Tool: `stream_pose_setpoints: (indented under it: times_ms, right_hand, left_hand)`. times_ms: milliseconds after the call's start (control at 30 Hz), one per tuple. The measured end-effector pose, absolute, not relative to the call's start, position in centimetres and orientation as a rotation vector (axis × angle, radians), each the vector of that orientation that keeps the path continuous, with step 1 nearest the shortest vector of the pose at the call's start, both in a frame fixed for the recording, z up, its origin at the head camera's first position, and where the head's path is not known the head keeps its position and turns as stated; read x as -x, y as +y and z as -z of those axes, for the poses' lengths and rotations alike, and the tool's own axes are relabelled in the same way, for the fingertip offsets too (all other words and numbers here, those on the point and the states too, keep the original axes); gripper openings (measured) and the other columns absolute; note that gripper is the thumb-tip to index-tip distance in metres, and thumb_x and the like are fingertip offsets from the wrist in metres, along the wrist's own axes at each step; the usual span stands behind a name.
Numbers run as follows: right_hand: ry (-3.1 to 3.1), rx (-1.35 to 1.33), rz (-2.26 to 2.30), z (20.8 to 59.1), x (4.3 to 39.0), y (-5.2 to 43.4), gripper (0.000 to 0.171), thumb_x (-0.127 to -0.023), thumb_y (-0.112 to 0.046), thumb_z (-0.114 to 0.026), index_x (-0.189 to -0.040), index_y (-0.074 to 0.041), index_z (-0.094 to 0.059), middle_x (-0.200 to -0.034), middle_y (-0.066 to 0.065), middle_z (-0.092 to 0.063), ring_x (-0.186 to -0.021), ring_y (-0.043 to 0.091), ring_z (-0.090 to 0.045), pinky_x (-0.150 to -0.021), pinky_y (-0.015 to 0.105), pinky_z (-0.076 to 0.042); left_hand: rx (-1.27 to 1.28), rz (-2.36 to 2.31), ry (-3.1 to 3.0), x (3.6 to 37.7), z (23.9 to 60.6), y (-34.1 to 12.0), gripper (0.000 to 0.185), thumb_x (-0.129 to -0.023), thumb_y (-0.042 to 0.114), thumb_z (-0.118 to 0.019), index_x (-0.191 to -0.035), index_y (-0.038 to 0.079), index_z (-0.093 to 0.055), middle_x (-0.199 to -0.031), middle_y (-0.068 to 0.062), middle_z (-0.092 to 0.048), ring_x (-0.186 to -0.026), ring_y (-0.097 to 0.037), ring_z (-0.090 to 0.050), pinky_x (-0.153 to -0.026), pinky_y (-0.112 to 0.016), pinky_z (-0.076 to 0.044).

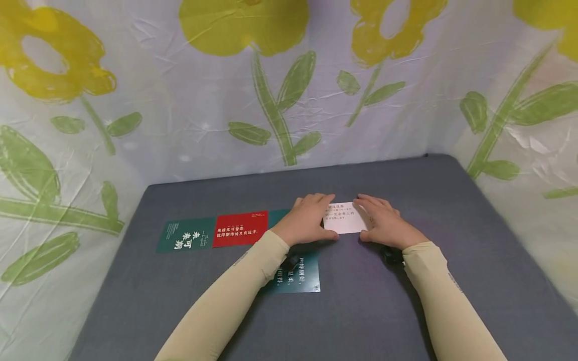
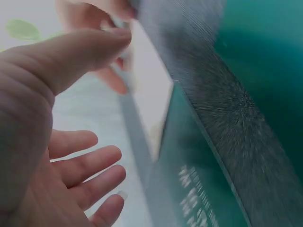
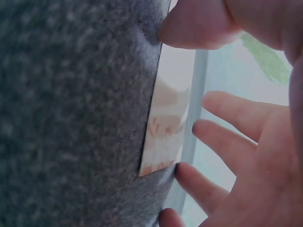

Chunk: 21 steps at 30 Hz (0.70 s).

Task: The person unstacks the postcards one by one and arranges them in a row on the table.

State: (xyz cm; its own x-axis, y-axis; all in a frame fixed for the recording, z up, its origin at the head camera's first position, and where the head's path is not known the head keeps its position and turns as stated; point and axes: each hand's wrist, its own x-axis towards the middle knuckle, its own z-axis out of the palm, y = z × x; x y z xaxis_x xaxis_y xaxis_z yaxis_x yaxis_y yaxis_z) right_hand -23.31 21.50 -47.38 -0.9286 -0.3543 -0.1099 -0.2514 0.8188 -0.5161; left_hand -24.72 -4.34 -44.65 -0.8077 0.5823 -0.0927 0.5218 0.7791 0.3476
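Observation:
A white card [image 1: 344, 223] printed with dark characters lies on the grey table between my two hands. My left hand [image 1: 308, 219] is at its left side, thumb tip near the lower corner; in the left wrist view its thumb [image 2: 90, 52] is stretched out and the other fingers are spread. On the card's right side is my right hand [image 1: 387, 223]. Its thumb [image 3: 199, 28] overlaps the near edge of the card in the right wrist view, while its relaxed fingers [image 3: 232, 142] are by the far edge. A green card [image 1: 276, 217] is partly hidden behind my left hand.
Left of my hands, a red card [image 1: 240, 228] and another green card [image 1: 187, 234] continue the row. A further green card [image 1: 300, 276] lies nearer, partly under my left forearm. Behind the grey table [image 1: 361, 321] hangs a flower-patterned curtain [image 1: 198, 125].

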Motion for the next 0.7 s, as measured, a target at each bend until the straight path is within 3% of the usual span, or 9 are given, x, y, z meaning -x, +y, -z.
stream_pose_setpoints:
  times_ms: [200, 333, 700]
  right_hand:
    - [2.868, 0.466, 0.723, 46.9, 22.9, 20.8, 0.087, -0.087, -0.023, -0.076, -0.167, -0.012, -0.04, -0.179, 0.017, -0.026, -0.159, 0.051, -0.026, -0.113, 0.079, -0.026]
    - [2.911, 0.568, 0.713, 46.1, 22.0, 18.9, 0.083, -0.089, -0.027, -0.076, -0.164, -0.012, -0.045, -0.176, 0.017, -0.032, -0.157, 0.048, -0.031, -0.112, 0.074, -0.027]
    - [2.912, 1.012, 0.55, 45.1, 15.6, 10.6, 0.08, -0.088, -0.045, -0.086, -0.156, -0.013, -0.057, -0.162, 0.013, -0.054, -0.15, 0.037, -0.049, -0.116, 0.068, -0.037]
  left_hand:
    - [-0.828, -0.591, 2.796, 20.6, 43.4, -8.8, 0.099, -0.088, 0.052, -0.085, -0.169, 0.019, -0.038, -0.165, -0.006, -0.051, -0.151, -0.027, -0.049, -0.128, -0.056, -0.037]
    - [-0.789, -0.601, 2.8, 18.1, 43.6, -12.3, 0.098, -0.086, 0.049, -0.088, -0.167, 0.018, -0.042, -0.161, -0.007, -0.055, -0.147, -0.028, -0.053, -0.126, -0.055, -0.04]
    - [-0.699, -0.486, 2.749, 15.0, 43.4, -17.9, 0.099, -0.076, 0.041, -0.097, -0.161, 0.014, -0.053, -0.154, -0.01, -0.061, -0.143, -0.031, -0.054, -0.125, -0.057, -0.041]
